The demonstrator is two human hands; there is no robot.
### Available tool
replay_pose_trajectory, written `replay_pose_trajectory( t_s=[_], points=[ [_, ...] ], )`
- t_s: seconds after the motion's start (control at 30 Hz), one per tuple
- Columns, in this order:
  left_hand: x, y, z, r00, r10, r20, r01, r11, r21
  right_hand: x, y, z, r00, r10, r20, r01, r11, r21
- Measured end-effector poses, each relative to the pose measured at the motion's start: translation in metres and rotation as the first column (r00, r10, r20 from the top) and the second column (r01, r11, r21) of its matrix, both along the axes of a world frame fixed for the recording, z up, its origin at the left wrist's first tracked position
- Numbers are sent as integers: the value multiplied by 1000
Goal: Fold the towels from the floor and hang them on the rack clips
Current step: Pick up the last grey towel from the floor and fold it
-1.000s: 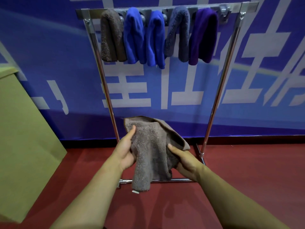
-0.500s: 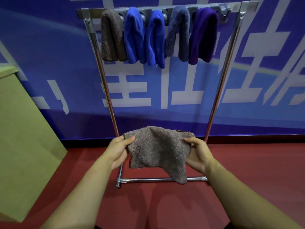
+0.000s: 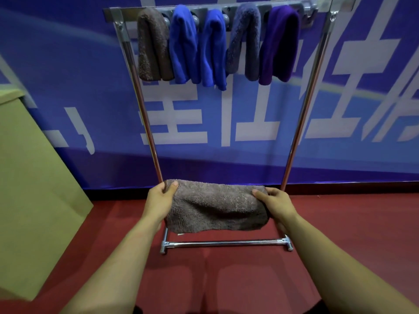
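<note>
Both hands pinch the top corners of a grey-brown towel [image 3: 216, 206]: the left hand [image 3: 159, 201] clamps its left end with the thumb over the front, and the right hand [image 3: 275, 202] grips the right end the same way. Held like this, the towel hangs doubled and stretched flat between them, probably so the fold stays even before it goes up. It hangs in the air in front of the rack's low bar [image 3: 226, 243], well below the top rail [image 3: 344, 3]. Five folded towels already hang there, from a brown towel [image 3: 153, 45] on the left to a purple towel [image 3: 280, 44] on the right. One free clip [image 3: 309, 11] seems to remain at the far right. Underfoot is a red floor [image 3: 340, 214]; behind stands a blue banner wall [image 3: 56, 64], with a tan board [image 3: 34, 177] at the left.
</note>
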State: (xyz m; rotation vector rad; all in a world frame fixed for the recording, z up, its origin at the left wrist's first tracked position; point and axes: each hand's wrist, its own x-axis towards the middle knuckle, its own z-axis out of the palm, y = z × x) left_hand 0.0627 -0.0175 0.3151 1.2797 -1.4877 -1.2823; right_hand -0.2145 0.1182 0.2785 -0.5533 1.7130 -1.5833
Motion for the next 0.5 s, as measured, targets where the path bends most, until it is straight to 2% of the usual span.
replay_pose_trajectory(
  t_s=[0.13, 0.27, 0.4, 0.5],
  points=[
    [0, -10, -8, 997, 20, -69, -12, 995, 104, -7, -4, -1, 994, -78, 73, 80, 997, -23],
    [-2, -14, -6, 976, 90, -199, -54, 982, 183, -11, 0, 7, 988, -110, 112, 119, 990, -74],
    [-2, -8, -3, 963, 27, -267, 5, 993, 118, -9, 5, 19, 988, -122, 98, 137, 977, -162],
    [-4, -3, 3, 963, -2, -269, 9, 1000, 25, -8, 6, 23, 983, -181, -34, 171, 965, -201]
  ],
)
